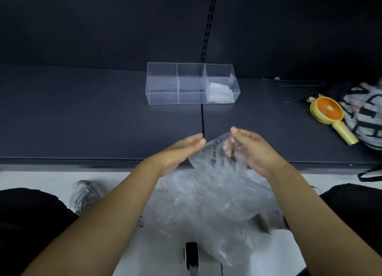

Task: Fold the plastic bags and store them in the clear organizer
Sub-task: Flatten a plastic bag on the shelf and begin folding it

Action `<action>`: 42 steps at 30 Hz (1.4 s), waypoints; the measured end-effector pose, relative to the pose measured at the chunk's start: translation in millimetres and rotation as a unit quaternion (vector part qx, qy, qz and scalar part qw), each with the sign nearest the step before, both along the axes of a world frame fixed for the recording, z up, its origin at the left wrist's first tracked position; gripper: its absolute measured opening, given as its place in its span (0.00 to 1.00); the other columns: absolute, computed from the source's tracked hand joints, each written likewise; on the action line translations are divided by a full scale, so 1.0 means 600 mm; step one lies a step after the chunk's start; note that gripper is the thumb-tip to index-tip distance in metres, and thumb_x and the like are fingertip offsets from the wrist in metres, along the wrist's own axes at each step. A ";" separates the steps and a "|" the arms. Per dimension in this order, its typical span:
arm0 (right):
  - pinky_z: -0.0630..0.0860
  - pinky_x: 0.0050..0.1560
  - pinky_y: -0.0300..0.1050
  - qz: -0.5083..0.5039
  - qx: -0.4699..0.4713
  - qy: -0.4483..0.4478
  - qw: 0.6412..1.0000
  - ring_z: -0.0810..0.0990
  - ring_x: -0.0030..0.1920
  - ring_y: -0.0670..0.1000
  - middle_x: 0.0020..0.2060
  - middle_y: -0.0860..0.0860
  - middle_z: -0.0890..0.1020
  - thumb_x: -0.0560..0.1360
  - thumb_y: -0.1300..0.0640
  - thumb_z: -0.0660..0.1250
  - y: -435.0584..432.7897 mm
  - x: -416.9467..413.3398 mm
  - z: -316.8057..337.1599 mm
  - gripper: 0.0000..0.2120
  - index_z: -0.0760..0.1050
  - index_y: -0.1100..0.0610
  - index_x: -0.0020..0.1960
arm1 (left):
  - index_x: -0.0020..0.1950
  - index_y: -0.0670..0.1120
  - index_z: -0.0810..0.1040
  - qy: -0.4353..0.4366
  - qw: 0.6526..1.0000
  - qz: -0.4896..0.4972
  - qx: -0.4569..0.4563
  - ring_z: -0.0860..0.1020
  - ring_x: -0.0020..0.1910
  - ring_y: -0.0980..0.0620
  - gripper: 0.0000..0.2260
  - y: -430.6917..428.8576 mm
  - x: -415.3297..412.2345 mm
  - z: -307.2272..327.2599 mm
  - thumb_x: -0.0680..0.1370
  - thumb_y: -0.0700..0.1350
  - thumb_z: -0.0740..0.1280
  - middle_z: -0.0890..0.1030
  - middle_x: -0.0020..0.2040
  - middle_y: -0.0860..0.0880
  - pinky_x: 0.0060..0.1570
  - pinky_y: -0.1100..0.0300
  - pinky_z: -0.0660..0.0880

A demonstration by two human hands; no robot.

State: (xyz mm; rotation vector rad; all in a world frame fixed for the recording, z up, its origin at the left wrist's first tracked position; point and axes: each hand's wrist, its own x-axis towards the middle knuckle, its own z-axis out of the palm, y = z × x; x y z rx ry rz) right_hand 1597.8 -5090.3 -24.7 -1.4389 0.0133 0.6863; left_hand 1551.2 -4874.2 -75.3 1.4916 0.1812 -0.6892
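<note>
A clear plastic bag (215, 151) hangs crumpled between my hands above the shelf's front edge. My right hand (250, 149) pinches its upper edge with the fingers curled. My left hand (182, 151) lies flat against the bag's left side, fingers straight and together. Below them a loose heap of clear bags (217, 209) rests over my lap. The clear organizer (163, 97) stands farther back on the dark shelf, divided into compartments. Folded bags (220, 93) lie in its right compartment; the others look empty.
A yellow and orange hand-held fan (328, 112) lies at the right of the dark shelf (82, 114), beside a black-and-white printed bag (365, 114). A seam (202, 120) splits the shelf. A shoe (86, 195) rests on the white floor at lower left.
</note>
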 end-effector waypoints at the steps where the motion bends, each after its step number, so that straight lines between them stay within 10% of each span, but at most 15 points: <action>1: 0.77 0.36 0.42 -0.016 0.031 0.011 0.999 0.76 0.29 0.51 0.31 0.55 0.80 0.75 0.47 0.66 0.002 0.001 0.011 0.16 0.75 0.56 0.33 | 0.73 0.59 0.67 -0.022 0.999 -0.017 -0.020 0.68 0.70 0.56 0.34 -0.009 -0.004 0.005 0.69 0.68 0.69 0.71 0.71 0.57 0.71 0.52 0.62; 8: 0.61 0.22 0.36 -0.171 -0.122 0.001 0.978 0.60 0.19 0.44 0.21 0.47 0.69 0.78 0.46 0.65 -0.029 0.006 0.019 0.19 0.69 0.55 0.32 | 0.45 0.46 0.83 -0.001 0.990 0.140 -0.027 0.82 0.37 0.53 0.05 -0.007 -0.039 0.018 0.75 0.47 0.71 0.83 0.37 0.47 0.39 0.63 0.78; 14: 0.75 0.51 0.48 -0.245 -0.352 -0.167 0.887 0.78 0.46 0.51 0.49 0.57 0.79 0.75 0.50 0.70 -0.055 -0.015 0.020 0.13 0.77 0.59 0.51 | 0.50 0.48 0.83 0.080 0.933 0.348 -0.043 0.84 0.38 0.47 0.11 0.024 -0.045 0.042 0.73 0.53 0.73 0.85 0.41 0.47 0.38 0.53 0.80; 19: 0.71 0.47 0.27 0.057 -0.191 -0.218 0.955 0.76 0.51 0.32 0.52 0.37 0.79 0.72 0.37 0.67 0.023 -0.083 0.097 0.12 0.76 0.40 0.53 | 0.52 0.44 0.81 0.070 0.900 0.430 -0.035 0.83 0.43 0.44 0.15 0.012 -0.037 0.066 0.73 0.54 0.73 0.85 0.46 0.44 0.45 0.48 0.81; 22: 0.69 0.54 0.30 0.217 -0.242 -0.212 0.922 0.72 0.58 0.33 0.58 0.36 0.75 0.64 0.32 0.71 0.058 -0.117 0.091 0.29 0.72 0.41 0.62 | 0.42 0.44 0.80 0.029 0.896 0.443 -0.028 0.81 0.28 0.52 0.09 0.001 -0.037 0.078 0.75 0.50 0.71 0.82 0.31 0.49 0.26 0.62 0.76; 25: 0.70 0.37 0.34 0.056 -0.288 -0.283 0.913 0.75 0.36 0.41 0.35 0.45 0.80 0.72 0.50 0.72 0.060 -0.120 0.069 0.08 0.76 0.53 0.40 | 0.38 0.44 0.77 -0.002 0.897 0.442 0.012 0.80 0.33 0.48 0.13 0.001 -0.044 0.081 0.76 0.52 0.70 0.81 0.33 0.47 0.36 0.58 0.80; 30: 0.77 0.32 0.38 -0.192 -0.075 -0.083 0.975 0.71 0.23 0.44 0.21 0.47 0.72 0.79 0.56 0.65 0.011 -0.089 0.054 0.15 0.71 0.57 0.34 | 0.43 0.44 0.80 0.041 0.909 0.413 0.041 0.82 0.48 0.43 0.23 0.018 -0.052 0.082 0.74 0.65 0.65 0.83 0.49 0.44 0.50 0.49 0.79; 36: 0.72 0.33 0.41 -0.300 -0.128 0.039 0.945 0.73 0.30 0.51 0.28 0.52 0.74 0.77 0.54 0.68 -0.024 -0.070 0.028 0.14 0.72 0.56 0.34 | 0.47 0.51 0.84 0.103 0.941 0.321 0.037 0.84 0.44 0.46 0.20 0.029 -0.053 0.086 0.72 0.66 0.67 0.85 0.47 0.48 0.42 0.53 0.80; 39: 0.74 0.46 0.45 -0.309 -0.304 -0.122 0.893 0.77 0.47 0.53 0.48 0.55 0.78 0.76 0.49 0.68 -0.031 -0.074 0.033 0.11 0.75 0.57 0.51 | 0.51 0.46 0.83 0.134 0.941 0.309 -0.030 0.85 0.39 0.48 0.17 0.027 -0.051 0.091 0.72 0.58 0.72 0.86 0.43 0.47 0.38 0.54 0.80; 42: 0.63 0.67 0.44 -0.030 -0.243 -0.296 0.923 0.61 0.70 0.45 0.70 0.42 0.59 0.67 0.40 0.74 -0.011 -0.087 0.080 0.33 0.64 0.37 0.68 | 0.51 0.44 0.82 0.165 0.929 0.324 -0.070 0.84 0.40 0.46 0.14 0.023 -0.048 0.093 0.74 0.53 0.72 0.85 0.45 0.45 0.43 0.52 0.81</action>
